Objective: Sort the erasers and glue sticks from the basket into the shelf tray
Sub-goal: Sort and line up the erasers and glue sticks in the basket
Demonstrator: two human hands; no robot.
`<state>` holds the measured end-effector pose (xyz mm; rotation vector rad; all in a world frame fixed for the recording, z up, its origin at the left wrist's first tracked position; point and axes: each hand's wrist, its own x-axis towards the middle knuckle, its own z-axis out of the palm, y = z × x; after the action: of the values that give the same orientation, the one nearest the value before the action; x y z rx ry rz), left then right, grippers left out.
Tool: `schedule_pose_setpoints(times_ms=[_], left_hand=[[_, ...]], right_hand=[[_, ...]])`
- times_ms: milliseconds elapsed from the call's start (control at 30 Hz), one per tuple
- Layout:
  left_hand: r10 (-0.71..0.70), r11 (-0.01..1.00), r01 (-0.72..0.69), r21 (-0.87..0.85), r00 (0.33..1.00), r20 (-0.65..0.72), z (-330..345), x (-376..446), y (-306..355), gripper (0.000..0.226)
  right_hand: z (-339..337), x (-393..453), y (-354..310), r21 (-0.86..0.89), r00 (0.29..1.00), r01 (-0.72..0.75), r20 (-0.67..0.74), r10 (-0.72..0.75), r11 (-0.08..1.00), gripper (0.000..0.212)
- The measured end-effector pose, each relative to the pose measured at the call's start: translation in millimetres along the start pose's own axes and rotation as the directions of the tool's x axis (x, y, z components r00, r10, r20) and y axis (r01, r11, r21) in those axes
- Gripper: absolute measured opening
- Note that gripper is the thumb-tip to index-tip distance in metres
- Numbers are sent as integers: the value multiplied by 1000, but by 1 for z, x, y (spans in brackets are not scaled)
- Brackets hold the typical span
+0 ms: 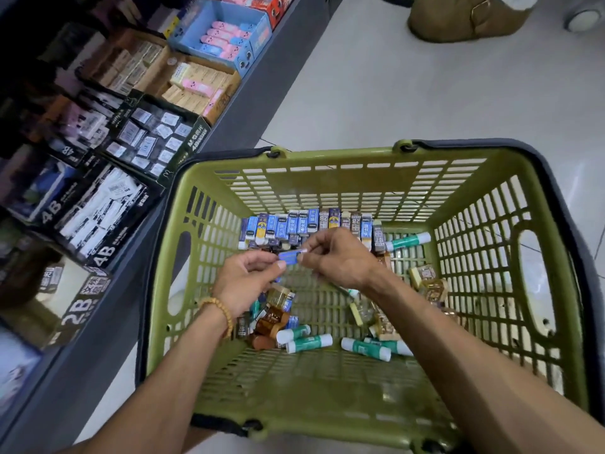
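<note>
A green plastic basket [327,417] stands on the floor below me. Both hands hover inside it, pinching one small blue eraser [289,258] between them: my left hand [248,283] grips its left end, my right hand [340,257] its right end. A row of blue and brown wrapped erasers [304,224] lines the basket's far wall. Green-and-white glue sticks [307,342] lie near the front, with another glue stick [409,241] at the far right. Loose brown and yellow erasers [429,283] are scattered on the bottom.
A dark shelf [98,339] runs along the left, holding open display boxes: black 4B eraser trays [154,139], a 2B box [82,309], tan boxes [196,83] and a blue box [226,31] of pink items. Pale floor lies beyond; a brown boot [465,14] stands far right.
</note>
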<state>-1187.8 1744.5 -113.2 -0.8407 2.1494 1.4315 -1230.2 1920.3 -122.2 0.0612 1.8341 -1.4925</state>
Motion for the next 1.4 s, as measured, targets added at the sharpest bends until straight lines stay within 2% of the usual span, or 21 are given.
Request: schedule_pose_setpoints(times_ms=[100,200,267,400,467,533,733,900,1000,1133,1400], left_hand=[[39,916,-55,397,998,49,2,14,-22,46],[-24,703,-79,707,991,134,6,24,-40,76],[-15,598,-117,793,987,158,8,29,-45,87],[-56,528,-205,824,960,275,12,38,-47,96],[-78,530,-257,808,935,347,18,39,-49,90],[-62,548,-270,792,931,361,23,39,-51,88],[-135,724,-157,671,923,361,26,36,-54,92],[-132,659,-221,719,907,399,25,33,-52,80],[-157,629,-186,755,921,357,21,35,-52,66],[-274,698,-87,711,884,377,24,30,-59,61],[-331,786,-15,618,834,441,18,35,-59,57]], right_hand=[[-12,-1,10,-30,994,19,-108,-22,999,18],[-21,-2,22,-95,992,-1,-123,-11,995,11],[-23,-2,27,-80,990,-1,-143,-11,997,12],[-27,-1,28,-67,987,3,-159,-13,998,11],[-29,0,30,-61,987,-3,-161,-7,998,10],[-32,1,31,-51,986,-7,-166,-1,999,10],[-40,-3,31,-26,980,-10,-199,5,1000,10],[-42,-5,33,-33,977,-20,-214,12,999,9],[-41,-4,35,-34,979,-20,-202,13,999,11],[-39,-2,36,-24,979,-33,-202,27,999,11],[-41,0,42,-13,980,-54,-192,51,998,7]])
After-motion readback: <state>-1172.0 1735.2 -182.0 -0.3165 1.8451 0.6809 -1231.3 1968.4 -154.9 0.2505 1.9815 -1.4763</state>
